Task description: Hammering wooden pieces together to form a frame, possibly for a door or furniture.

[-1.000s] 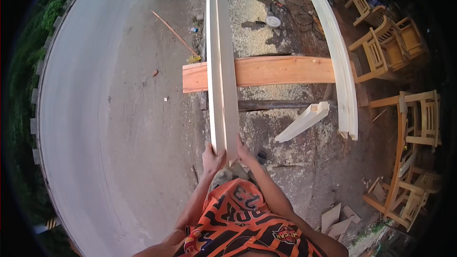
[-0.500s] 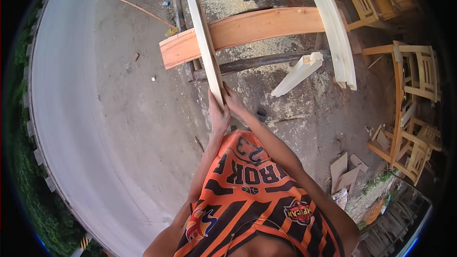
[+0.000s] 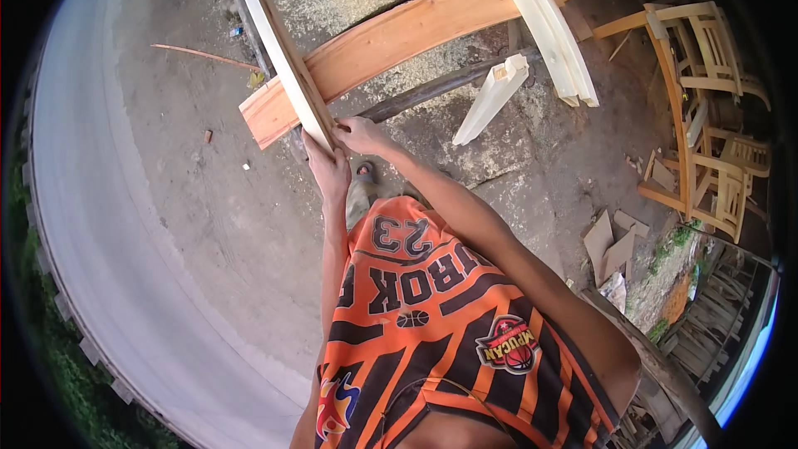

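A long, pale wooden beam [image 3: 278,50] runs away from me across a wide reddish plank [image 3: 407,33]. At its near end my left hand [image 3: 328,168] is closed round the left side and underside. My right hand [image 3: 363,135] grips the same end from the right, its fingertips at the beam's edge. The far end of the beam runs out of the top of the picture. The reddish plank lies crosswise over a dark pole frame [image 3: 440,87], and its left end sticks out past the beam.
More pale beams [image 3: 549,33] rest over the plank's right end. A short pale post [image 3: 490,100] leans near the pole. Wooden chairs [image 3: 719,54] stand at the right, with flat brown scraps [image 3: 611,241] nearer me. A road [image 3: 125,283] curves along the left.
My view has turned and shifted, so the plank and chairs sit differently in the picture. Both hands keep hold of the beam's near end; my right hand sits farther out to its side.
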Demonstrator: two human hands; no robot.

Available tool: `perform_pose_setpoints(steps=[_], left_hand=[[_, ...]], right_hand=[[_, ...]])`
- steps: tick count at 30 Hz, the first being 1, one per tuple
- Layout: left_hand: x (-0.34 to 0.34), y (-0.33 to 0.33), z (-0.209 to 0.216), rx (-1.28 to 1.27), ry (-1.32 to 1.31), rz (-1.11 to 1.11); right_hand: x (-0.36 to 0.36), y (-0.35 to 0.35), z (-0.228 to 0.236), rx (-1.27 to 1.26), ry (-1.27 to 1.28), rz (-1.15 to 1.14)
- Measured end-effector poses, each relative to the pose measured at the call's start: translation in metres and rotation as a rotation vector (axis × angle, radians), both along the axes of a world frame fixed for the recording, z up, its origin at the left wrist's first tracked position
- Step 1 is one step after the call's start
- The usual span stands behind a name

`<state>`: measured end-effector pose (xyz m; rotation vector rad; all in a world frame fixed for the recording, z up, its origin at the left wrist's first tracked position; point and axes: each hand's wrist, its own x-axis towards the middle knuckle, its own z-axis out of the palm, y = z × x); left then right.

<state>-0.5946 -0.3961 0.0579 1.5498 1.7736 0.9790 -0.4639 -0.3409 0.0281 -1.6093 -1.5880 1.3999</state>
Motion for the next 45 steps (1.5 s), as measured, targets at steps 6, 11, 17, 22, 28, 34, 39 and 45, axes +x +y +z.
perform_pose_setpoints(steps=[6,11,17,22,28,34,39,45], left_hand=[[0.011,-0.013,0.026,-0.23,0.127,0.05],[-0.011,-0.09,-0.006,-0.393,-0.196,0.165],[0.039,-0.119,-0.037,-0.516,-0.437,0.608],[0.143,-0.094,-0.014,-0.621,-0.415,0.281],[0.378,0.01,0.059,-0.42,-0.532,-0.457],[0.584,0.088,0.017,-0.186,-0.281,-0.184],[0.622,0.095,-0.025,-0.095,-0.339,-0.163],[0.618,0.096,-0.019,-0.066,-0.214,-0.177]], right_hand=[[0.181,0.013,0.045,0.404,-0.336,-0.317],[0.388,0.013,0.109,0.589,-0.962,-0.631],[0.521,-0.04,0.06,-0.102,-0.912,-0.484],[0.554,-0.034,0.046,0.005,-0.687,-0.359],[0.55,-0.019,0.054,-0.016,-0.352,-0.497],[0.569,-0.025,0.039,0.084,-0.466,-0.361],[0.559,-0.023,0.053,0.047,-0.459,-0.306],[0.562,-0.019,0.053,0.015,-0.366,-0.216]])
